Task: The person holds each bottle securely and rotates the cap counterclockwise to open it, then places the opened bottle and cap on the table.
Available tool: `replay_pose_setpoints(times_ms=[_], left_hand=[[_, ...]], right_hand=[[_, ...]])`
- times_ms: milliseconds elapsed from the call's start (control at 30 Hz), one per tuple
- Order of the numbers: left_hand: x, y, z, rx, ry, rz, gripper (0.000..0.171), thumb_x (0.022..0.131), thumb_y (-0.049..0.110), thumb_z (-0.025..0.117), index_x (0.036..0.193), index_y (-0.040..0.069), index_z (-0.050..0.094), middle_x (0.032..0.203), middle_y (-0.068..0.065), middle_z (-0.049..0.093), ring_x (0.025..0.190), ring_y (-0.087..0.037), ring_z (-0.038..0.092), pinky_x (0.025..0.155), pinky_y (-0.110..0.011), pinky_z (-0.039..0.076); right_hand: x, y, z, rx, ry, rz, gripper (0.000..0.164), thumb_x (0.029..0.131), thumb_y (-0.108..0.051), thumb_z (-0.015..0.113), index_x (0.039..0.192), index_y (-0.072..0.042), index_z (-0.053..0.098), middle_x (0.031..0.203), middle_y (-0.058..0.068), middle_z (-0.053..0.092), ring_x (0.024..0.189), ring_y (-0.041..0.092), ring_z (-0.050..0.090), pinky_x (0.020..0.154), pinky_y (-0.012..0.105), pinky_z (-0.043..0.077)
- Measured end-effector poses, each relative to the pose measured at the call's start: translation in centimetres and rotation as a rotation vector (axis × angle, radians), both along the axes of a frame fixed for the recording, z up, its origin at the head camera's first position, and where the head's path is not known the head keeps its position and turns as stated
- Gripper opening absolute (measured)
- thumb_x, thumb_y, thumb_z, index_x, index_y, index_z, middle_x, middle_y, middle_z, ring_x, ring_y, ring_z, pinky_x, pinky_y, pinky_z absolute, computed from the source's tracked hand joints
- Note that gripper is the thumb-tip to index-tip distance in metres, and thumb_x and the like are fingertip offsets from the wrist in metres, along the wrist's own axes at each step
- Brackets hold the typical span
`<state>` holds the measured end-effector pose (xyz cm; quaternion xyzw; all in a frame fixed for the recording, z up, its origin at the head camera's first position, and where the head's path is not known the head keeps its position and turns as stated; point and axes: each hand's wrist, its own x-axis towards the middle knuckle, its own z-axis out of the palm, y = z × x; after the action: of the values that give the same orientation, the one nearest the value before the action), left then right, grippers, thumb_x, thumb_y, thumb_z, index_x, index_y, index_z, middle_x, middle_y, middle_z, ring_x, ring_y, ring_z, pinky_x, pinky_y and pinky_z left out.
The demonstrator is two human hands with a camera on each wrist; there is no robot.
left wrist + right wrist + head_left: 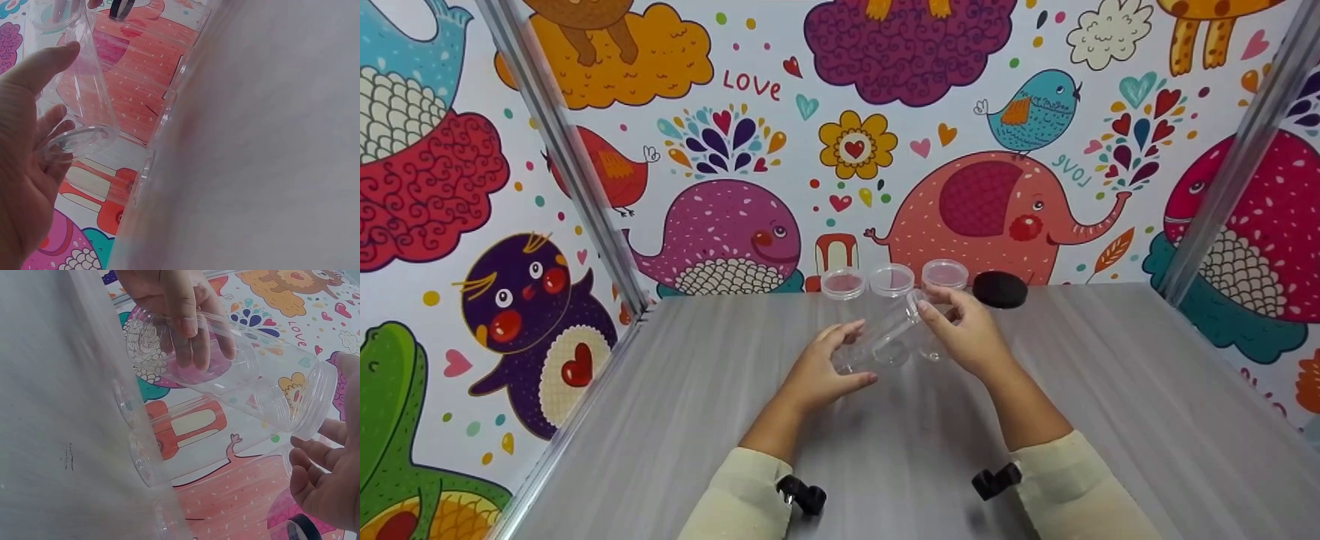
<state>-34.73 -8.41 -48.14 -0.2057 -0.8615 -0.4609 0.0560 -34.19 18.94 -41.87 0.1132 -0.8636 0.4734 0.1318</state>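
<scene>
Above the bench (697, 427), head view, I find the clear jar (887, 341) tilted, left hand (821, 367) curled about its base, right hand (966, 330) pinching the rim; I judge it light, stiff, slippery, the ridged rim its surest hold; left wrist cuts off the far end; right wrist crops the right hand, and other jars (892, 280) behind muddle the jar's outline.

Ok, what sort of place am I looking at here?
Probably a small booth set up for tabletop work: a grey tabletop with cartoon-printed panels on three sides, and metal posts at the two back corners.
</scene>
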Motion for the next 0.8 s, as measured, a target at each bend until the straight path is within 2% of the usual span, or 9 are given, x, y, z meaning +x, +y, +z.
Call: replay_pose_setpoints(times_ms=[133,267,367,500,700,800], left_hand=[[0.02,-0.03,0.0,-0.003,0.0,-0.005,0.086,0.081,0.051,0.092,0.156,0.036,0.053,0.152,0.003,0.06,0.14,-0.024,0.059,0.117,-0.063,0.05],[0.11,-0.05,0.03,0.006,-0.014,-0.003,0.086,0.081,0.051,0.092,0.156,0.038,0.053,0.153,0.003,0.059,0.141,-0.026,0.059,0.117,-0.064,0.049],[0.15,-0.02,0.08,0.013,-0.018,0.001,0.086,0.08,0.049,0.093,0.155,0.039,0.053,0.152,0.003,0.059,0.142,-0.026,0.059,0.117,-0.064,0.049],[0.14,-0.02,0.08,0.012,-0.01,0.002,0.088,0.08,0.048,0.093,0.157,0.034,0.053,0.152,0.003,0.059,0.142,-0.026,0.059,0.117,-0.065,0.048],[0.04,-0.03,0.03,0.009,-0.005,-0.004,0.088,0.081,0.045,0.093,0.157,0.031,0.053,0.152,0.001,0.059,0.141,-0.026,0.059,0.118,-0.065,0.048],[-0.01,0.0,0.04,0.007,-0.006,-0.002,0.087,0.081,0.044,0.093,0.157,0.032,0.053,0.152,0.002,0.059,0.141,-0.026,0.058,0.118,-0.065,0.048]], right_hand=[[0.16,0.03,-0.01,0.018,-0.011,0.01,0.051,0.103,-0.049,0.067,0.146,-0.022,0.065,0.136,0.009,0.068,0.103,0.024,0.065,0.083,0.03,0.059],[0.43,-0.11,0.2,-0.013,-0.005,0.042,0.045,0.103,-0.035,0.068,0.147,-0.024,0.065,0.13,0.01,0.066,0.103,0.026,0.063,0.084,0.034,0.059],[0.51,-0.26,0.3,-0.045,0.012,0.063,0.047,0.1,-0.023,0.067,0.147,-0.023,0.065,0.13,0.013,0.065,0.106,0.028,0.061,0.085,0.035,0.058],[0.5,-0.33,0.28,-0.071,0.027,0.073,0.051,0.097,-0.014,0.064,0.147,-0.024,0.066,0.134,0.014,0.065,0.11,0.027,0.061,0.089,0.035,0.057],[0.52,-0.25,0.18,-0.088,0.034,0.078,0.052,0.096,-0.01,0.063,0.147,-0.024,0.066,0.136,0.016,0.065,0.106,0.028,0.063,0.087,0.034,0.057],[0.47,-0.22,0.23,-0.095,0.049,0.086,0.051,0.097,-0.011,0.065,0.147,-0.023,0.066,0.139,0.015,0.065,0.113,0.031,0.064,0.089,0.035,0.058]])
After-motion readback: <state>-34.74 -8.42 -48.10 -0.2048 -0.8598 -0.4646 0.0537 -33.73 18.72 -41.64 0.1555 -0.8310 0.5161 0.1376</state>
